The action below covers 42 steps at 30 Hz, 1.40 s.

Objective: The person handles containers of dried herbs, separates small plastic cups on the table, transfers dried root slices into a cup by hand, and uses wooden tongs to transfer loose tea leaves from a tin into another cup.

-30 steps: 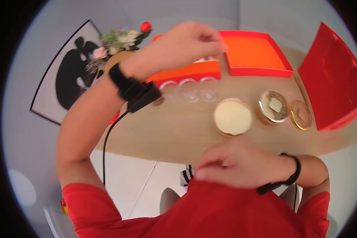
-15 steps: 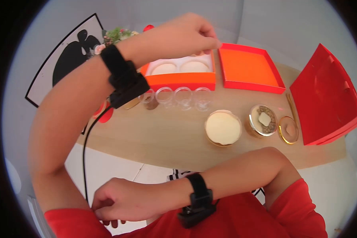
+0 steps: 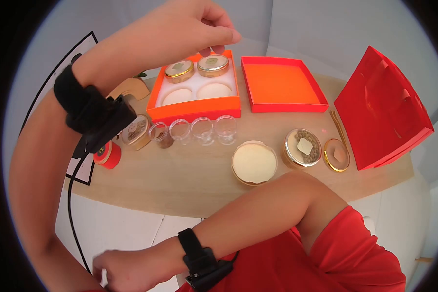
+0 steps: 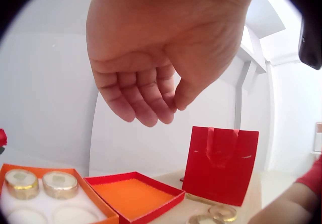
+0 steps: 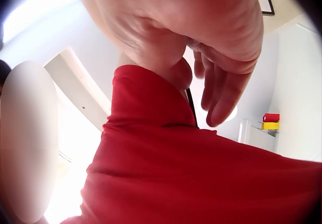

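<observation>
My left hand [image 3: 194, 27] is raised above the back of an orange box [image 3: 194, 108], fingers loosely curled with nothing in them. Two round gold-rimmed jars [image 3: 212, 66] sit in the rear wells of the box's white insert [image 3: 195, 86]; the two front wells hold nothing. In the left wrist view the left hand [image 4: 166, 48] hangs well above the box and jars. My right hand [image 3: 134, 269] reaches across my body to the left upper arm. Its fingers [image 5: 229, 93] hang loosely beside the red sleeve [image 5: 151, 96] in the right wrist view.
Several clear plastic cups [image 3: 202, 130] stand before the box. An orange-lined red lid [image 3: 287, 87] and a red paper bag [image 3: 379, 117] are to the right. Nearer are a cream-topped container [image 3: 254, 163], a jar of brown pieces [image 3: 301, 147] and a gold-rimmed disc [image 3: 336, 155]. A red jar [image 3: 107, 155] stands left.
My right hand has moved from in front of my chest to beside my left upper arm. The left hand has shifted left and up in the head view, uncovering the box's two jars.
</observation>
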Each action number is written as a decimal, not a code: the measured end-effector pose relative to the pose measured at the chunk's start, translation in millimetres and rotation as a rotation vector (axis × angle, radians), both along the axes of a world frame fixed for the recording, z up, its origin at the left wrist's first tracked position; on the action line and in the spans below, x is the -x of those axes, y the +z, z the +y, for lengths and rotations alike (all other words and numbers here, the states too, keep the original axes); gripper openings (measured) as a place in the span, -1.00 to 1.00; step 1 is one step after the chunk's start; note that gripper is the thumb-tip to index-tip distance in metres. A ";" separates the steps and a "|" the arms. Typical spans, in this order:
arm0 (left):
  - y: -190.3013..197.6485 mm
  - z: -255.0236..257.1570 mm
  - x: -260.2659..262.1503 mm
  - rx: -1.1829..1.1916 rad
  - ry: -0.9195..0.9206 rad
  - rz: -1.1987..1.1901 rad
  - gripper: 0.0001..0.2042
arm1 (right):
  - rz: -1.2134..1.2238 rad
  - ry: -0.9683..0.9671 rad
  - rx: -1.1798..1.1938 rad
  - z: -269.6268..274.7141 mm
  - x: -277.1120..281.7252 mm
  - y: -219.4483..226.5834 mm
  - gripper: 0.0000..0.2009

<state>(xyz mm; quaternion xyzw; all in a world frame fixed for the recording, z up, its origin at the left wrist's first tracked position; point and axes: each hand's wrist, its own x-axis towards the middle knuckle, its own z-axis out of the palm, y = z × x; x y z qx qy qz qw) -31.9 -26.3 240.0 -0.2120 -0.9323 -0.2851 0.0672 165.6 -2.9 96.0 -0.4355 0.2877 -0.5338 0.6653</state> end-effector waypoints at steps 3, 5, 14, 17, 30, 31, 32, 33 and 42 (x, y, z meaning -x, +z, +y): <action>0.0 -0.8 -0.4 -0.011 -0.032 0.004 -0.69 | 0.243 0.043 0.174 -12.2 -9.0 -13.3 -0.66; -0.1 -0.6 -4.2 -0.019 -0.044 -0.029 -0.69 | 0.279 0.145 0.116 -5.4 1.6 0.9 -0.62; 3.0 21.7 -12.2 -0.032 -0.055 -0.045 -0.73 | 0.045 -0.123 0.102 -17.9 -4.5 7.4 -0.72; 6.5 32.6 -15.7 -0.006 -0.072 -0.072 -0.74 | 0.023 -0.166 0.100 -19.2 -7.3 16.2 -0.70; 1.2 67.5 -29.0 0.202 -0.146 -0.055 -0.71 | 0.180 0.217 0.148 7.2 -23.6 -37.1 -0.63; 3.6 70.8 -30.6 0.227 -0.121 -0.045 -0.70 | 0.196 0.231 0.155 5.4 -26.4 -44.3 -0.62; 3.9 71.7 -29.7 0.231 -0.115 -0.042 -0.70 | 0.212 0.249 0.163 2.9 -31.9 -51.3 -0.62; 2.3 71.3 -26.1 0.235 -0.150 -0.044 -0.70 | 0.227 0.269 0.172 -0.7 -39.1 -58.0 -0.62; -2.7 70.0 -22.8 0.245 -0.192 -0.105 -0.75 | 0.325 0.418 0.202 5.4 -51.3 -95.5 -0.62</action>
